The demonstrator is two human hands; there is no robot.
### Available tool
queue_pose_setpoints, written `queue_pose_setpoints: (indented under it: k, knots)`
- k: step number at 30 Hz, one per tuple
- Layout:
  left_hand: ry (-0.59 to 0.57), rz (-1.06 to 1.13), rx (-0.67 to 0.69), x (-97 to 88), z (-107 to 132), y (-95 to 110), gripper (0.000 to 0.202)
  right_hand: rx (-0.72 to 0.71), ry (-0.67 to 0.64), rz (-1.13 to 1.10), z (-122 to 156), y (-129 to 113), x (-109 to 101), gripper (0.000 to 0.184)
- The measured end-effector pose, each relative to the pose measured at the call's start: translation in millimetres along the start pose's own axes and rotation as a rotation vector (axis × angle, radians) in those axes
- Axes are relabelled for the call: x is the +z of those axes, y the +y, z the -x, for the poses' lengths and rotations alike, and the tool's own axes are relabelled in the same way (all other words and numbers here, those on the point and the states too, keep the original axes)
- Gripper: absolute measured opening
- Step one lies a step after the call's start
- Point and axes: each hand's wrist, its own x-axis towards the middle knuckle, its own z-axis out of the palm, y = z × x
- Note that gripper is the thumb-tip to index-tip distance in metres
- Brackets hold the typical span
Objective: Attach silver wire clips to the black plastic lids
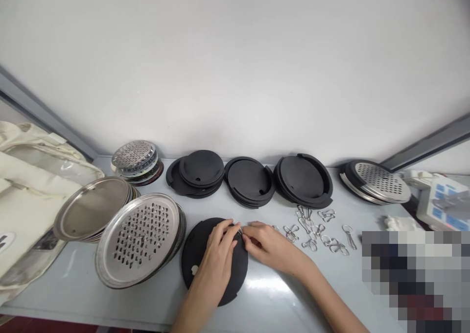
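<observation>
A flat black disc (191, 254), with a small pale hole near its left side and notches in its rim, lies on the table in front of me. My left hand (218, 259) rests across it, fingers stretched towards its upper right edge. There, my right hand (262, 242) pinches a small metal wire clip (240, 230), mostly hidden by the fingers. The left fingertips come close to this clip; whether they touch it I cannot tell. Just right of my right hand several loose wire clips with rings (312, 230) are scattered.
Stacked perforated metal grater discs (141, 240) and plain metal plates (91, 208) stand left. Black disc stacks (249, 178) line the wall, between a small grater stack (134, 156) and another grater stack (382, 181). A cream bag (29, 201) borders the table's left. The lower right is pixelated.
</observation>
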Motion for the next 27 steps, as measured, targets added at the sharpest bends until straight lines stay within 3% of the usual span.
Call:
queue_pose_setpoints:
  k: [27]
  knots:
    - [-0.021, 0.017, 0.028, 4.8, 1.7, -7.8, 0.036, -0.048, 0.014, 0.002, 1.3, 1.9, -0.9, 0.029]
